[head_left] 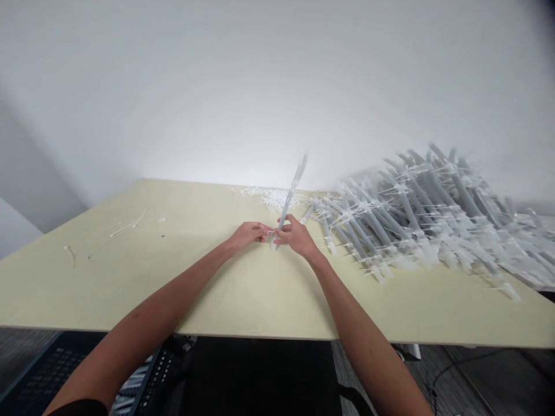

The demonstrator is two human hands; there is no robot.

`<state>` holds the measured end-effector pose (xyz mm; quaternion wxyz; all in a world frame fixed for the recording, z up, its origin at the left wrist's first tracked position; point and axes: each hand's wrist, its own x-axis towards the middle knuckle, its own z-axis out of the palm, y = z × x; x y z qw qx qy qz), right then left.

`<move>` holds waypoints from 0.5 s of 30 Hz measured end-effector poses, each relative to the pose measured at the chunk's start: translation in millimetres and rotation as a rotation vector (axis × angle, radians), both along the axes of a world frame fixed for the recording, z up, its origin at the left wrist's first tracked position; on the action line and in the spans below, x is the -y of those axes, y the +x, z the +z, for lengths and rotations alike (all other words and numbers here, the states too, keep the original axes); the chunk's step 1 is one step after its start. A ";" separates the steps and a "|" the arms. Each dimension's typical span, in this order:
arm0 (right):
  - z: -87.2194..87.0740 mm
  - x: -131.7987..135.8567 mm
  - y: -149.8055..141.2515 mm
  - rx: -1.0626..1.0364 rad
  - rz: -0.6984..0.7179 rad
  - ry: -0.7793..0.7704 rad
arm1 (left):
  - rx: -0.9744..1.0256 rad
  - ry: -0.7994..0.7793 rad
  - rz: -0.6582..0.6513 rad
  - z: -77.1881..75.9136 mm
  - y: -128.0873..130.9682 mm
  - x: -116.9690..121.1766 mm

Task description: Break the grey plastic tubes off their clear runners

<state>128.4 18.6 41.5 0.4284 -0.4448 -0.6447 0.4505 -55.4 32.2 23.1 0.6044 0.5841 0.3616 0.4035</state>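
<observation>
Head view: my right hand [295, 237] grips a grey plastic tube [287, 202] upright over the table [130, 289]; my left hand [248, 236] meets it low down, its hold hidden behind my fingers. If my grip slips, the tube could tip into the nearby pile of cable-tied tubes [403, 214] and snag.

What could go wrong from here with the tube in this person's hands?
The grey tube held upright in the right hand stands close to the heap of tied tubes, so it might snag on their white ties. The heap also spreads to the right side of the board, where pieces could perhaps slide off.
</observation>
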 end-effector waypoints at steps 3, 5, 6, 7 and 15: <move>-2.7 -2.4 -0.3 -0.008 0.005 0.011 | 0.024 -0.011 -0.002 0.8 0.1 0.8; -3.4 -3.4 -0.9 -0.017 0.008 0.008 | 0.035 -0.014 -0.002 1.1 0.3 1.4; -3.3 -3.6 -1.1 -0.020 0.009 0.005 | 0.038 -0.013 -0.003 0.8 0.3 1.4; -3.1 -3.6 -1.4 -0.024 0.008 0.002 | 0.040 -0.010 0.001 0.3 0.4 1.3; -1.0 -1.7 -4.0 -0.052 0.002 -0.030 | 0.018 0.021 0.040 -3.6 2.9 2.3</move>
